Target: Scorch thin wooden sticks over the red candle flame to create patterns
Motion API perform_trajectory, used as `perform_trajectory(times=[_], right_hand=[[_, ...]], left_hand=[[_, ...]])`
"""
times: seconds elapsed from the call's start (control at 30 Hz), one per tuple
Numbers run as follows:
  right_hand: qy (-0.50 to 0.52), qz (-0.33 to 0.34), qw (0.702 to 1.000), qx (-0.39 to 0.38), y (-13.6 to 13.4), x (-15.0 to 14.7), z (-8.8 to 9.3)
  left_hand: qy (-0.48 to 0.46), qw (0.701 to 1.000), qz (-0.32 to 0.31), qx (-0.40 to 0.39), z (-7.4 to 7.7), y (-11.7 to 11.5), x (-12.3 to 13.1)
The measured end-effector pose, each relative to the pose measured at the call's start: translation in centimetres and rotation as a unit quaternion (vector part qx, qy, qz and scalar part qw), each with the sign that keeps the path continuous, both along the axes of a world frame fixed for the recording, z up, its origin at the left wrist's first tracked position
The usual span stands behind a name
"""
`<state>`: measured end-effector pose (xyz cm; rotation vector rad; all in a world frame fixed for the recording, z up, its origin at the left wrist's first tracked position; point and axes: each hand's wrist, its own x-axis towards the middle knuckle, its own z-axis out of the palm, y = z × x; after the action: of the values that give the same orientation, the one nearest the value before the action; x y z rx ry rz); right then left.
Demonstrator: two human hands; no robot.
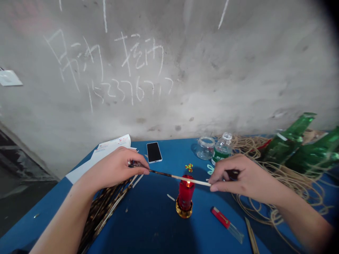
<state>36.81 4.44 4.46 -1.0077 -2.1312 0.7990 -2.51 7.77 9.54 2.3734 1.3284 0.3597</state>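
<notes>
Stretching between the two hands, a thin stick [169, 174] is grasped by the fingers: its dark end is pinched by the left hand [123, 164], its pale end by the right hand [235, 176]. The pale part is held at the flame of a red candle [184, 197]; whether they touch cannot be told. Darkened sticks [106, 211] are laid at left on the blue surface [148, 225], a lighter [221, 217] at right.

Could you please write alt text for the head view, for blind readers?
A person's left hand and right hand hold a thin stick, dark on the left and pale on the right, at the top of a lit red candle on a blue table. Nearby are darkened sticks, a phone, coiled cord and green bottles.
</notes>
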Motion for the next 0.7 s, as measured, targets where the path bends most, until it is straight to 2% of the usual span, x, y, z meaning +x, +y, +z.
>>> perform_trajectory(times=[0.37, 0.7], right_hand=[[-0.019, -0.003, 1.000, -0.002, 0.1, 0.7, 0.0], [-0.012, 0.001, 1.000, 0.014, 0.6, 1.2, -0.1]], left_hand=[[-0.016, 1.000, 0.001, 0.009, -0.1, 0.1, 0.5], [-0.018, 0.999, -0.010, 0.030, -0.9, 0.3, 0.5]])
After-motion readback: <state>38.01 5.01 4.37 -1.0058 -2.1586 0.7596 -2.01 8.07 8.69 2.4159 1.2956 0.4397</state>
